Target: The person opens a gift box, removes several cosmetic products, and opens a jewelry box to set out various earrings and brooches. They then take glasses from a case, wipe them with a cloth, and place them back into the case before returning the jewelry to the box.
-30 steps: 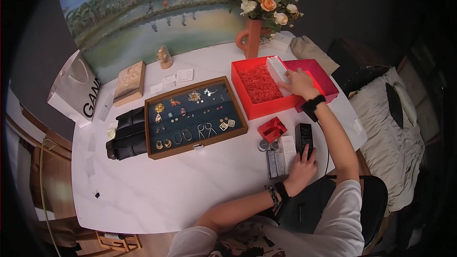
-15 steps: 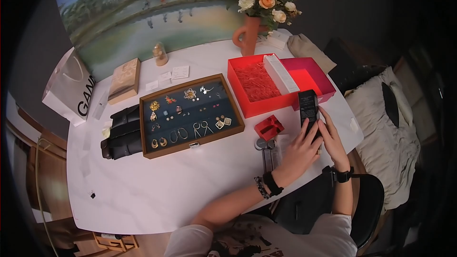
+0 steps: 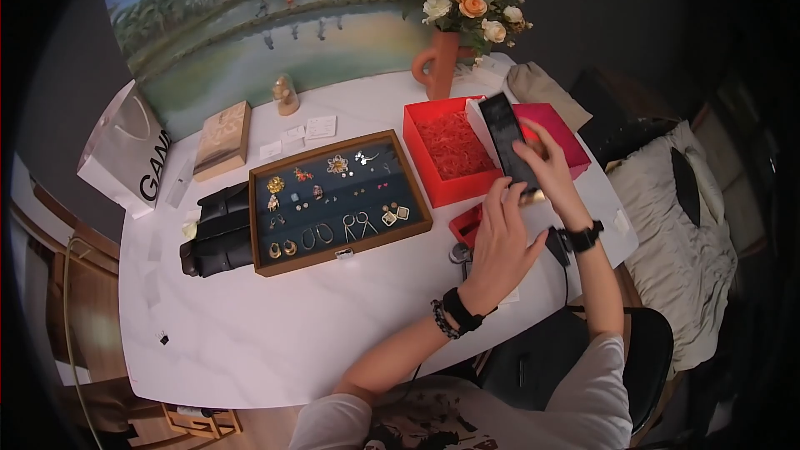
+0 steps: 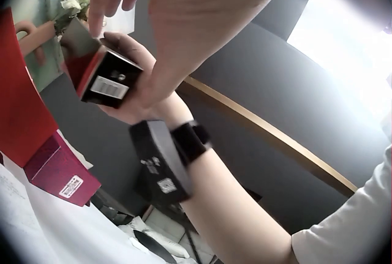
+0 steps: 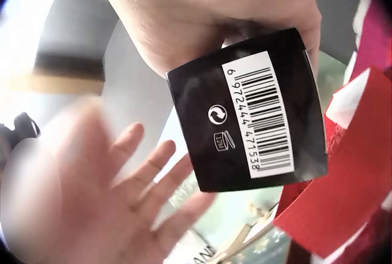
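Note:
My right hand [image 3: 550, 177] holds a black box [image 3: 504, 137] tilted over the right part of the red gift box [image 3: 458, 192]. A white barcode label shows on the end of the black box [image 5: 248, 114] in the right wrist view. Close below that end is my left hand [image 3: 497, 246], fingers straight and slightly spread. Red shredded paper [image 3: 450, 143] fills the gift box, and a white carton [image 3: 477, 119] inside it is partly hidden behind the black box. Under my left hand, a small red box [image 3: 463, 227] and a round grey container [image 3: 459, 253] show in part.
A magenta lid [image 3: 568, 140] lies right of the gift box. To its left stands a wooden jewelry case [image 3: 379, 249] with several earrings and brooches, beside black cases [image 3: 218, 221]. A flower vase [image 3: 439, 67], a flat box [image 3: 223, 140] and a paper bag [image 3: 125, 154] stand farther back.
My right hand left the white carton in the gift box and took the black box, with both hands on it half a second ago. The black box has risen over the gift box; my left hand moved left.

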Demonstrator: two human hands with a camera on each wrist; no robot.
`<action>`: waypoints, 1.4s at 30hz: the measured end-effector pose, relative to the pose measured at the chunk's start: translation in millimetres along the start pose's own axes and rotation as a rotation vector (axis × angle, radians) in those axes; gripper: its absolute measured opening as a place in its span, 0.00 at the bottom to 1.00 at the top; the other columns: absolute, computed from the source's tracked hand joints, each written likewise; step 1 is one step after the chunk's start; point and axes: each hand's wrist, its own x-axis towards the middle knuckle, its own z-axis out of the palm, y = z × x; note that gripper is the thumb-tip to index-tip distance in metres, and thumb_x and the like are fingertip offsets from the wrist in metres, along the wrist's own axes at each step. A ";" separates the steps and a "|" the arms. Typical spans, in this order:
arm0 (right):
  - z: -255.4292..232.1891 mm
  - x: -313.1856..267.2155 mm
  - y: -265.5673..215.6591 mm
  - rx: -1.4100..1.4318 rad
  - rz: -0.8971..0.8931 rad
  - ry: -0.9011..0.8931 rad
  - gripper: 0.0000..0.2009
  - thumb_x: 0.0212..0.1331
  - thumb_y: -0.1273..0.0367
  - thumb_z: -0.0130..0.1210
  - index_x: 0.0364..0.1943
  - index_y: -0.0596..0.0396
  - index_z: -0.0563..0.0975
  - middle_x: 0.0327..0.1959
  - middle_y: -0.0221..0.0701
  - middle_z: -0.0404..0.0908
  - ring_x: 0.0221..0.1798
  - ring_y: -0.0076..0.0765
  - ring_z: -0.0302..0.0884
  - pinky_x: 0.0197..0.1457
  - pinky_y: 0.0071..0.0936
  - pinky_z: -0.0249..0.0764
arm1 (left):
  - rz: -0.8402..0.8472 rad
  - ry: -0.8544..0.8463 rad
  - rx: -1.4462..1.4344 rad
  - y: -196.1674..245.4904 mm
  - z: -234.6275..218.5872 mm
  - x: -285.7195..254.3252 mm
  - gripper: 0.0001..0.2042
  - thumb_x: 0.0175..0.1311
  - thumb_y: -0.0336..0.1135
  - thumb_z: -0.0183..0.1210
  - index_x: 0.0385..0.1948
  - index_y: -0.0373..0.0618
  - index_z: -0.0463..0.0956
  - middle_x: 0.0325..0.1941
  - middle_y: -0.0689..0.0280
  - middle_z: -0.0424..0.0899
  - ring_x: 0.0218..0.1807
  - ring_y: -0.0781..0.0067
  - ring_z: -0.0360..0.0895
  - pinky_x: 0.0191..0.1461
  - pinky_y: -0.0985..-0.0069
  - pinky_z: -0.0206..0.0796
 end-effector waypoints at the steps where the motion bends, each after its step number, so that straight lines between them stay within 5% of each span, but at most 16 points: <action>1: 3.5 20.7 9.5 -0.076 -0.112 0.036 0.27 0.71 0.61 0.61 0.72 0.53 0.71 0.53 0.35 0.83 0.52 0.29 0.82 0.57 0.28 0.76 | -0.001 -0.003 0.000 -2.0 0.9 -2.5 0.40 0.54 0.34 0.75 0.67 0.33 0.61 0.70 0.42 0.61 0.67 0.35 0.68 0.68 0.54 0.68; 3: 13.2 49.9 19.9 -0.151 -0.223 0.072 0.28 0.71 0.60 0.61 0.72 0.51 0.71 0.52 0.38 0.83 0.51 0.35 0.84 0.55 0.32 0.78 | -0.040 -0.258 0.138 -12.9 6.3 -11.8 0.37 0.57 0.41 0.74 0.64 0.33 0.65 0.65 0.42 0.67 0.64 0.39 0.70 0.68 0.57 0.66; 4: 19.7 61.2 22.8 -0.439 -0.342 0.158 0.29 0.70 0.58 0.60 0.73 0.47 0.71 0.53 0.42 0.83 0.51 0.44 0.84 0.53 0.38 0.80 | -0.062 -0.424 0.216 -22.5 11.0 -19.1 0.39 0.54 0.50 0.74 0.63 0.33 0.69 0.60 0.43 0.70 0.62 0.42 0.70 0.69 0.57 0.64; 5: 26.8 69.0 22.0 -0.728 -0.459 0.243 0.29 0.69 0.56 0.59 0.73 0.43 0.70 0.53 0.46 0.82 0.52 0.52 0.85 0.52 0.43 0.81 | -0.063 -0.422 0.218 -29.7 16.2 -26.9 0.39 0.54 0.50 0.74 0.63 0.33 0.69 0.60 0.43 0.70 0.62 0.42 0.70 0.69 0.57 0.64; 6: 34.4 73.6 20.6 -0.793 -0.359 0.235 0.28 0.68 0.55 0.57 0.73 0.35 0.71 0.55 0.52 0.79 0.54 0.63 0.81 0.52 0.52 0.80 | -0.028 -0.450 0.234 -33.9 20.1 -33.7 0.44 0.50 0.54 0.76 0.64 0.34 0.69 0.60 0.43 0.70 0.63 0.41 0.69 0.69 0.54 0.63; 13: 40.1 105.7 57.3 -1.089 -0.286 0.145 0.27 0.63 0.56 0.60 0.69 0.38 0.77 0.55 0.50 0.77 0.53 0.60 0.82 0.53 0.51 0.81 | 0.014 -0.705 0.335 -32.8 26.4 -55.8 0.58 0.29 0.62 0.81 0.70 0.40 0.69 0.74 0.34 0.60 0.73 0.29 0.59 0.78 0.44 0.51; 22: 32.9 104.1 108.0 -1.028 -0.359 0.096 0.27 0.55 0.55 0.67 0.57 0.51 0.80 0.55 0.44 0.78 0.64 0.56 0.72 0.71 0.48 0.64 | 0.044 -0.804 0.493 -49.9 34.5 -65.1 0.50 0.24 0.57 0.81 0.57 0.35 0.78 0.72 0.28 0.62 0.72 0.28 0.63 0.82 0.42 0.40; 26: 29.8 89.2 93.5 -0.994 -0.312 0.062 0.26 0.57 0.52 0.68 0.54 0.54 0.78 0.60 0.45 0.77 0.66 0.57 0.71 0.72 0.49 0.62 | 0.049 -0.772 0.478 -54.0 37.5 -63.8 0.48 0.24 0.54 0.82 0.55 0.35 0.78 0.68 0.29 0.65 0.71 0.29 0.64 0.82 0.43 0.41; 29: 21.1 68.1 67.0 -0.912 -0.480 0.225 0.23 0.62 0.54 0.67 0.52 0.55 0.79 0.60 0.45 0.78 0.66 0.56 0.73 0.69 0.47 0.66 | 0.019 -0.684 0.383 -45.6 30.9 -51.0 0.53 0.24 0.52 0.82 0.60 0.32 0.74 0.66 0.32 0.67 0.69 0.30 0.66 0.81 0.44 0.43; 33: 6.3 13.5 43.3 -0.515 -0.464 0.289 0.15 0.67 0.62 0.64 0.50 0.57 0.80 0.50 0.42 0.84 0.54 0.44 0.82 0.56 0.35 0.76 | -0.045 -0.469 0.273 -26.4 -0.4 -18.7 0.65 0.28 0.51 0.81 0.75 0.29 0.55 0.68 0.38 0.64 0.68 0.32 0.63 0.79 0.46 0.47; 35: -1.1 -21.0 29.4 -0.260 -0.122 0.079 0.15 0.68 0.65 0.65 0.52 0.57 0.78 0.51 0.36 0.83 0.50 0.32 0.82 0.53 0.30 0.77 | -0.080 -0.406 0.251 -31.6 -12.2 -4.5 0.69 0.28 0.50 0.81 0.77 0.28 0.49 0.69 0.39 0.64 0.69 0.33 0.63 0.78 0.47 0.47; 37: 8.4 -53.0 12.0 -0.267 -0.090 -0.035 0.17 0.68 0.65 0.65 0.56 0.56 0.77 0.52 0.33 0.83 0.50 0.29 0.82 0.53 0.28 0.77 | -0.032 -0.243 0.201 -38.4 -19.8 5.6 0.69 0.29 0.46 0.80 0.78 0.28 0.45 0.69 0.40 0.64 0.70 0.33 0.62 0.79 0.46 0.45; 42: 17.4 -67.3 9.1 -0.326 -0.005 -0.239 0.26 0.67 0.66 0.67 0.65 0.56 0.70 0.54 0.31 0.83 0.52 0.26 0.81 0.55 0.27 0.77 | -0.002 -0.261 0.232 -46.1 -23.8 9.7 0.71 0.29 0.45 0.82 0.79 0.29 0.40 0.72 0.42 0.61 0.73 0.35 0.58 0.79 0.46 0.45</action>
